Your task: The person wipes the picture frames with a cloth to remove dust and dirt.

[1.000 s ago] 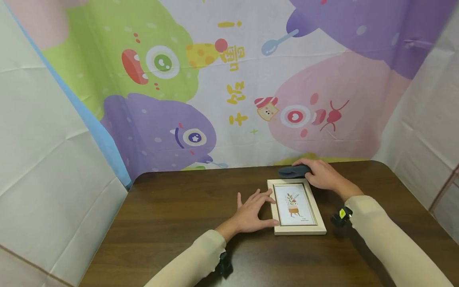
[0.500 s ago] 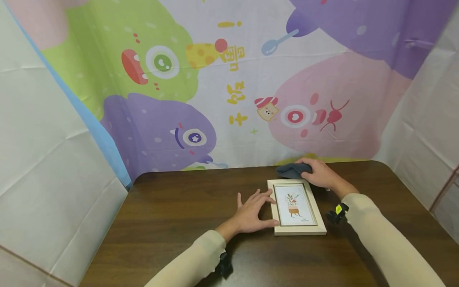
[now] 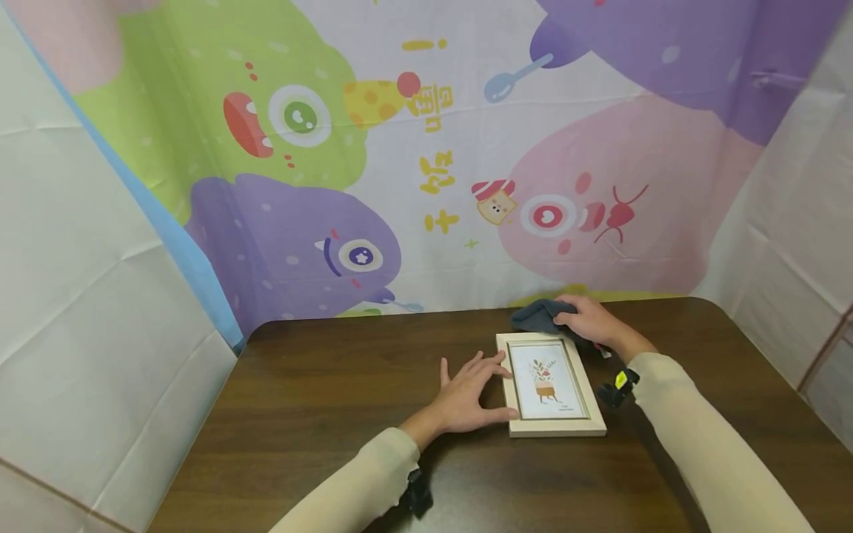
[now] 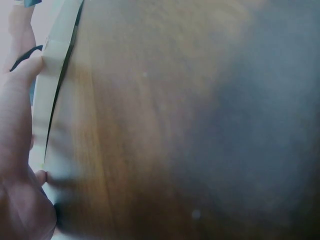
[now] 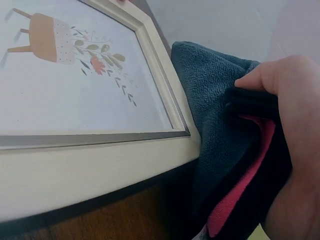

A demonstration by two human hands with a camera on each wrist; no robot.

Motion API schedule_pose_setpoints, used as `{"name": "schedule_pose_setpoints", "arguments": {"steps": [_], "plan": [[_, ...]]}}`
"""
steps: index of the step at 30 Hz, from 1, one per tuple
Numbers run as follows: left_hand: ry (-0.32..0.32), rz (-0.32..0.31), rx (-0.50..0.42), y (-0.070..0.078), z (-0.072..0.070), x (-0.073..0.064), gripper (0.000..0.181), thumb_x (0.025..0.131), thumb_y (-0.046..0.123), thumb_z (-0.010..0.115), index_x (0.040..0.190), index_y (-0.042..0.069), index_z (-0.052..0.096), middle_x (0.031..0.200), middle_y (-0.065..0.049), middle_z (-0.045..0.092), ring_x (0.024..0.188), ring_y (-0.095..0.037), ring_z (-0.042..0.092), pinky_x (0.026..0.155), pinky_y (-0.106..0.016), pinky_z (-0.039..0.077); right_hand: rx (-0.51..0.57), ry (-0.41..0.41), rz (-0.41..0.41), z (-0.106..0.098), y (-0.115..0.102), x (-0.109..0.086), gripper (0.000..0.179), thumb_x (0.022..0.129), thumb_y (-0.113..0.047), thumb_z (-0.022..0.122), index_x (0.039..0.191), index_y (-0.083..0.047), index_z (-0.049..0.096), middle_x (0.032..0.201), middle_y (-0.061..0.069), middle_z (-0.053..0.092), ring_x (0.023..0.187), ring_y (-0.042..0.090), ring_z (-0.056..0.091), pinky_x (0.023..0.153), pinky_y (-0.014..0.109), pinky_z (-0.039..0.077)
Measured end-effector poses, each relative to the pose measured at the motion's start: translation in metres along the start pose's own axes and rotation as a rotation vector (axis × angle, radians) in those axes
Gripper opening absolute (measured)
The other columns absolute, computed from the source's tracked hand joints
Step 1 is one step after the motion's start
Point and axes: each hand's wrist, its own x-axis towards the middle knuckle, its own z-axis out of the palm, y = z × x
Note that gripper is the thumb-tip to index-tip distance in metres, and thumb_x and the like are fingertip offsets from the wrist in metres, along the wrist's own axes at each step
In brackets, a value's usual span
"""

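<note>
A picture frame with a pale wooden border lies flat on the brown table, holding a print of a potted plant. My left hand rests against its left edge, fingers spread and thumb touching near the lower corner. In the left wrist view, the thumb presses the frame's side. My right hand grips a folded dark blue-grey cloth at the frame's far edge. Seen from the right wrist, the cloth is bunched between thumb and fingers, touching the frame's corner, with a pink underside showing.
The brown wooden table extends left and toward the front. A curtain with cartoon monsters hangs right behind its far edge. White sheets hang on both sides.
My right hand has moved slightly left with the cloth along the frame's far edge, and more of the cloth shows. My left hand and the frame have stayed in place.
</note>
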Motion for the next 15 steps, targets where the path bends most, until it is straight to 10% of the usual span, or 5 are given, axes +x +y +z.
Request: {"name": "schedule_pose_setpoints", "arguments": {"steps": [15], "plan": [[0.005, 0.003, 0.012, -0.002, 0.001, 0.002, 0.063, 0.098, 0.07, 0.075, 0.15, 0.036, 0.06, 0.187, 0.017, 0.031, 0.178, -0.027, 0.028, 0.132, -0.089, -0.002, 0.036, -0.037, -0.049, -0.001, -0.013, 0.003, 0.059, 0.11, -0.015, 0.055, 0.161, 0.013, 0.047, 0.167, 0.043, 0.045, 0.154, 0.063, 0.046, 0.126, 0.075, 0.042]]}}
